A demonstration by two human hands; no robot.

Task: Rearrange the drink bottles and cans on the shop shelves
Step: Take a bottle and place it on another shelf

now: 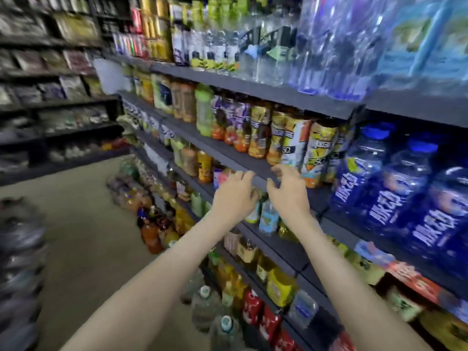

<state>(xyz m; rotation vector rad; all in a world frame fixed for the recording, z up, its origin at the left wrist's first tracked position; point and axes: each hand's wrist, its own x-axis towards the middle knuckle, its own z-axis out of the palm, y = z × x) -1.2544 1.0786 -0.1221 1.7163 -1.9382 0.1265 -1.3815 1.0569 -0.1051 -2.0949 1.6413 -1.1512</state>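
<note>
Both of my hands reach out in front of a grey shelf edge (243,158) at mid height. My left hand (234,196) has its fingers spread and holds nothing. My right hand (288,191) is also empty, fingers curled apart, just below a row of yellow juice bottles (291,138). Behind and under the hands, on the shelf below, stand small bottles, among them a light blue one (268,219). Big blue water bottles (385,188) fill the shelf to the right. The picture is blurred by motion.
Clear water bottles (329,41) and cans (152,29) stand on the top shelf. Red cans (253,307) and yellow bottles (279,287) sit on lower shelves. Large water jugs (205,305) and orange soda bottles (152,231) stand on the beige floor (83,224). More shelving runs along the left.
</note>
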